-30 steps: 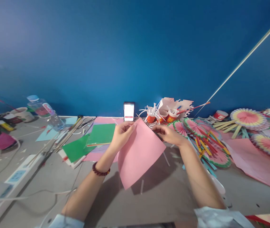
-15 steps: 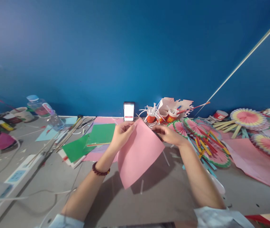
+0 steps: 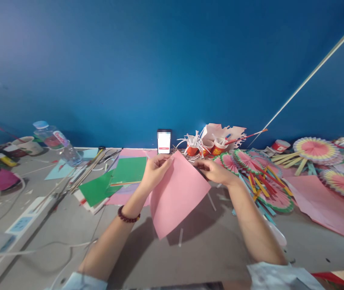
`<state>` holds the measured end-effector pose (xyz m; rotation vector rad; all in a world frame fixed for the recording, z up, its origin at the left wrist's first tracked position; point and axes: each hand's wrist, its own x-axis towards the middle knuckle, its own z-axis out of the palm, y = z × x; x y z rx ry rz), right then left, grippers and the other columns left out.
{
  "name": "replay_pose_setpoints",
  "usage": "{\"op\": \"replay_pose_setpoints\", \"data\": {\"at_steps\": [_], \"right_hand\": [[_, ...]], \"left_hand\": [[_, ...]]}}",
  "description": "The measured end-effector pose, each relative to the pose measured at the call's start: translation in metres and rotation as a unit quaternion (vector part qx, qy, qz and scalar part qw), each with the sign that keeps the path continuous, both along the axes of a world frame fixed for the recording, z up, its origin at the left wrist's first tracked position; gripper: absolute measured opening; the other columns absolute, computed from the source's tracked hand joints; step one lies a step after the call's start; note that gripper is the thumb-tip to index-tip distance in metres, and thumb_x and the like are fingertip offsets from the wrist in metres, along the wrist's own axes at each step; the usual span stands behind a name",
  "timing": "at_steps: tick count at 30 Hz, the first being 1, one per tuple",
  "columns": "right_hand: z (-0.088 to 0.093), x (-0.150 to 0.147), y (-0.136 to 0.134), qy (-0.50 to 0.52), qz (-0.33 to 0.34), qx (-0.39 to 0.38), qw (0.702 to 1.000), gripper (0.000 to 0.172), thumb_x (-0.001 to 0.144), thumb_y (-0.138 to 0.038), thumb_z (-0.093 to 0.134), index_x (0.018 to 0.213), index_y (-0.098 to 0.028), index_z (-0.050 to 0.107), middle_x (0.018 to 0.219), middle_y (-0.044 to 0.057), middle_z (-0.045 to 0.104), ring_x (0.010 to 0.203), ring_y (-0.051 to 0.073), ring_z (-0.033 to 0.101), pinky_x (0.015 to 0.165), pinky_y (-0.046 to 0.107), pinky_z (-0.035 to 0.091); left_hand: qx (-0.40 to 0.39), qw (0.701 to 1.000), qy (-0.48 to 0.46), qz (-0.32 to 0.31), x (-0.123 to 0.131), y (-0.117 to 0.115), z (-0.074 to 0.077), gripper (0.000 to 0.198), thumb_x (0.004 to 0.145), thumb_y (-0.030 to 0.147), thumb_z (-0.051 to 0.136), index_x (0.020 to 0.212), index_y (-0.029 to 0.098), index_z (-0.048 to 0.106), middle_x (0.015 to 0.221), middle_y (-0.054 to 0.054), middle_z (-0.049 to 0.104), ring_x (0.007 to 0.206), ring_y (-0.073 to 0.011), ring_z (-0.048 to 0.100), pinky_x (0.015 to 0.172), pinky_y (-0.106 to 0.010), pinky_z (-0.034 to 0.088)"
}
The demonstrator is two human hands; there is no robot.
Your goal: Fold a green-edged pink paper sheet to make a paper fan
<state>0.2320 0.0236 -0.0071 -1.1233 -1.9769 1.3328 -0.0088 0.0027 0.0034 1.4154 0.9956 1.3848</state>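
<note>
A sheet of pink paper point(image 3: 179, 197) is held up above the table, turned so one corner points away and one hangs towards me. My left hand point(image 3: 156, 171) pinches its upper left edge near the far corner. On the upper right edge, my right hand point(image 3: 214, 171) is closed with fingers bent at the paper; its fingertips are partly hidden behind the sheet. A dark line runs along that edge by the fingers, too unclear to name. The sheet's shadow falls on the table, where a thin white strip point(image 3: 181, 237) lies.
A lit phone point(image 3: 164, 141) leans against the blue wall. Red cups point(image 3: 219, 148) hold paper strips. Folded paper fans point(image 3: 317, 151) and pink sheets point(image 3: 326, 201) lie right. Green paper point(image 3: 129, 170), thin sticks point(image 3: 87, 171), a bottle point(image 3: 51, 136) and a power strip point(image 3: 23, 225) are left.
</note>
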Motion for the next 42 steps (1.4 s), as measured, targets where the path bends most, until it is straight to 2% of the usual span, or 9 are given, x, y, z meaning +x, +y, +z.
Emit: {"op": "replay_pose_setpoints", "data": {"at_steps": [7,13,18,25,29,35,42], "right_hand": [[0.003,-0.003,-0.001,0.026,0.023,0.004,0.999,0.04,0.085,-0.059,0.059,0.098,-0.022,0.064,0.089,0.003,0.067,0.073,0.016,0.06,0.056,0.024,0.044],[0.005,-0.002,-0.002,0.04,0.074,-0.003,0.996,0.051,0.082,-0.067,0.058,0.108,-0.023,0.063,0.1,0.007,0.068,0.091,0.022,0.062,0.07,0.031,0.051],[0.006,0.001,-0.001,0.022,0.064,-0.009,0.998,0.048,0.083,-0.067,0.056,0.107,-0.026,0.065,0.099,0.005,0.068,0.092,0.022,0.062,0.07,0.031,0.051],[0.009,0.001,-0.002,0.047,0.053,-0.004,0.997,0.048,0.083,-0.062,0.061,0.108,-0.022,0.062,0.106,0.007,0.069,0.094,0.022,0.063,0.073,0.031,0.051],[0.012,0.001,-0.004,0.032,0.036,-0.006,0.999,0.042,0.083,-0.056,0.062,0.106,-0.021,0.062,0.109,0.007,0.069,0.095,0.022,0.064,0.074,0.031,0.051],[0.011,0.001,-0.003,0.015,0.009,0.007,1.0,0.035,0.082,-0.05,0.065,0.102,-0.021,0.063,0.102,0.005,0.07,0.089,0.02,0.064,0.07,0.03,0.051],[0.013,0.0,-0.004,0.006,0.018,-0.006,1.0,0.033,0.081,-0.048,0.065,0.1,-0.021,0.063,0.1,0.005,0.069,0.084,0.018,0.063,0.06,0.025,0.048]], "left_hand": [[-0.014,1.0,-0.005,0.01,-0.001,0.0,0.0,0.037,0.07,0.05,0.075,0.077,0.015,0.073,0.058,0.0,0.062,0.052,-0.01,0.049,0.048,-0.021,0.035],[-0.014,1.0,0.004,0.017,-0.001,0.001,-0.001,0.038,0.07,0.052,0.075,0.079,0.015,0.075,0.061,-0.001,0.065,0.054,-0.0114,0.053,0.05,-0.021,0.038],[-0.012,1.0,0.009,0.021,-0.002,0.001,-0.002,0.038,0.07,0.052,0.075,0.078,0.015,0.075,0.059,-0.001,0.064,0.052,-0.011,0.052,0.048,-0.021,0.037],[-0.024,0.999,-0.013,0.022,-0.004,0.003,-0.004,0.041,0.07,0.055,0.075,0.079,0.015,0.075,0.061,-0.001,0.066,0.053,-0.0111,0.053,0.049,-0.021,0.038],[-0.038,0.999,-0.022,0.012,-0.005,0.003,-0.005,0.042,0.069,0.056,0.075,0.08,0.015,0.074,0.063,-0.001,0.067,0.053,-0.0113,0.054,0.049,-0.021,0.039],[-0.018,0.999,-0.016,0.025,-0.005,0.003,-0.004,0.04,0.07,0.054,0.075,0.078,0.015,0.075,0.061,0.0,0.065,0.053,-0.0109,0.052,0.048,-0.021,0.037],[-0.021,0.999,-0.021,0.021,-0.005,0.004,-0.006,0.037,0.07,0.052,0.075,0.078,0.016,0.074,0.059,0.0,0.064,0.051,-0.0106,0.051,0.048,-0.021,0.036]]}}
